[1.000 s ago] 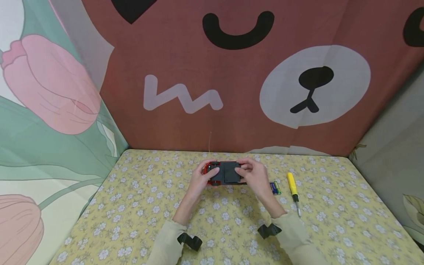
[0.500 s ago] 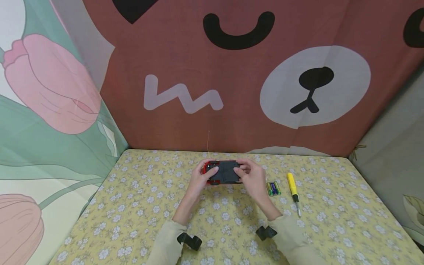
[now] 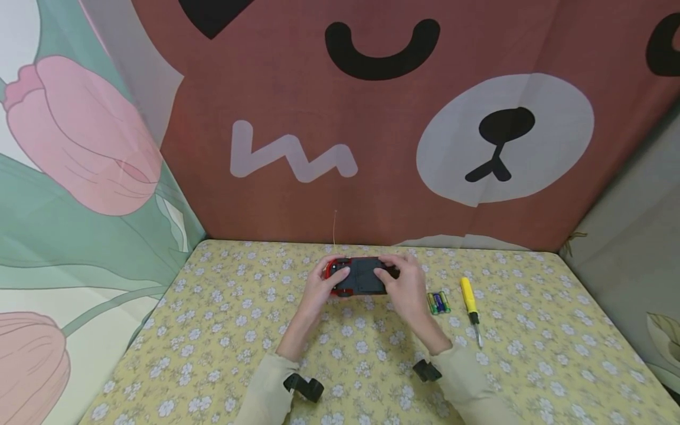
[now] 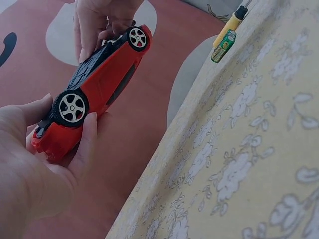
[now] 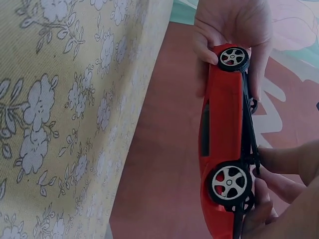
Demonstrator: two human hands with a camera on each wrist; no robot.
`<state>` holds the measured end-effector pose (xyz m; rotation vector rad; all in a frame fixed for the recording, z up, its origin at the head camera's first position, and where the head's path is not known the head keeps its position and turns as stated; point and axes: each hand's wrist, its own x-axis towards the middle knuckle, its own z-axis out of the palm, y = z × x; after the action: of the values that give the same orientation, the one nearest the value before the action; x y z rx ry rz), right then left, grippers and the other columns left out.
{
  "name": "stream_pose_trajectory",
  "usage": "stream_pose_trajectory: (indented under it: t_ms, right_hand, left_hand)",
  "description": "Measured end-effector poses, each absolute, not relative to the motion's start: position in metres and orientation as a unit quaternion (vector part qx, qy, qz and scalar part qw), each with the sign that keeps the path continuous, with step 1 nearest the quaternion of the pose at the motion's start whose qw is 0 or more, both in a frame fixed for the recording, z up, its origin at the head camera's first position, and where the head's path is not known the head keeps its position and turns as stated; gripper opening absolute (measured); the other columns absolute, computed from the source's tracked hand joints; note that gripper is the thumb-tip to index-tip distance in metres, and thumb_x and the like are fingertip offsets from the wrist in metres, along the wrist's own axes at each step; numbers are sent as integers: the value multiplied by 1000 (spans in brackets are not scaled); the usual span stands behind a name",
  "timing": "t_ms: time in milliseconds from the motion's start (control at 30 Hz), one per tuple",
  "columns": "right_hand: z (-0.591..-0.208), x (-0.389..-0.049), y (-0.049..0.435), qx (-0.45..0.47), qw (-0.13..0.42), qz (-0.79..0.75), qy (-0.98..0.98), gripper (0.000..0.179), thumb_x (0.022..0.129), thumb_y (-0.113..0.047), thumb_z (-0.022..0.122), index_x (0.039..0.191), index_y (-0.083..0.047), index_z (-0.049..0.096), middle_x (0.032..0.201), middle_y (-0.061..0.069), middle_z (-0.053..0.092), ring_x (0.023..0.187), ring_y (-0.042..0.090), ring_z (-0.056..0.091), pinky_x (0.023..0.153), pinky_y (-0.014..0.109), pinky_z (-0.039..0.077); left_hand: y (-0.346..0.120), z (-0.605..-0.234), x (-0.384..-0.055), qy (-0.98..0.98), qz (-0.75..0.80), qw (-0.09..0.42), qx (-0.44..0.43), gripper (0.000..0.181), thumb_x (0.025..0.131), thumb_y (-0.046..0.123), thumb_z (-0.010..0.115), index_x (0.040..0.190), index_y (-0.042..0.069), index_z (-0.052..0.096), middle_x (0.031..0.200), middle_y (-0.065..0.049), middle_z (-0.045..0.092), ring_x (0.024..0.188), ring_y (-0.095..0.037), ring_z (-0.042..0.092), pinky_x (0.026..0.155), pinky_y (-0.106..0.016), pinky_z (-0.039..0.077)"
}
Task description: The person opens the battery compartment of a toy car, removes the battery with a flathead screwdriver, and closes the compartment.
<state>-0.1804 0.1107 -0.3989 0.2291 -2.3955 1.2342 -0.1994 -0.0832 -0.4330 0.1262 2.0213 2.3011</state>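
A red toy car [image 4: 112,74] is held upside down above the table, its black underside facing up in the head view. My left hand [image 3: 317,289] grips the front end, thumb on the underside and fingers along the side. At the other end, my right hand [image 3: 408,289] pinches a flat black battery cover [image 3: 368,278]. In the right wrist view the cover [image 5: 252,137] stands slightly angled off the underside, with fingers [image 5: 281,185] between it and the car near the rear wheel. Whatever lies beneath the cover is hidden.
Several small batteries [image 3: 438,302] lie side by side to the right of my right hand. Beyond them is a yellow-handled screwdriver [image 3: 470,301]. A floral cloth [image 3: 350,366] covers the table, and a printed curtain [image 3: 297,206] hangs along its back edge.
My right hand has shifted slightly left with the cover, which now lies flatter against the car's underside. More of the batteries shows beside the hand. The left hand has barely moved.
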Motion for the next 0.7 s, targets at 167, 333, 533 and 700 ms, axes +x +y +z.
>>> stream_pose_trajectory:
  t_ms: [167, 333, 533, 700]
  right_hand:
    - [-399, -180, 111, 82, 230, 434, -867, 27, 89, -7, 83, 114, 0, 78, 106, 19, 58, 104, 38, 47, 83, 53, 46]
    - [-401, -182, 114, 79, 254, 415, -870, 40, 84, -10, 88, 120, 0, 73, 119, 24, 52, 111, 43, 42, 85, 55, 40]
    - [-400, -186, 125, 70, 197, 446, -870, 62, 87, -15, 87, 139, 2, 58, 134, 28, 43, 116, 44, 42, 87, 55, 42]
    - [-394, -189, 139, 65, 64, 509, -856, 71, 93, -21, 80, 152, -2, 45, 152, 26, 40, 133, 43, 44, 104, 60, 45]
  left_hand:
    - [-84, -432, -199, 657, 751, 39, 46, 50, 100, 26, 71, 144, 6, 56, 124, -14, 67, 89, -22, 72, 78, -62, 61]
    - [-84, -431, -199, 654, 754, 40, 44, 49, 100, 24, 71, 144, 7, 57, 122, -12, 67, 88, -22, 72, 77, -61, 62]
    - [-84, -432, -199, 646, 761, 46, 42, 46, 101, 26, 70, 142, 12, 59, 124, -14, 67, 88, -22, 72, 78, -62, 61]
    - [-85, -434, -202, 638, 768, 45, 40, 45, 100, 26, 71, 142, 13, 59, 127, -17, 65, 90, -22, 72, 80, -64, 60]
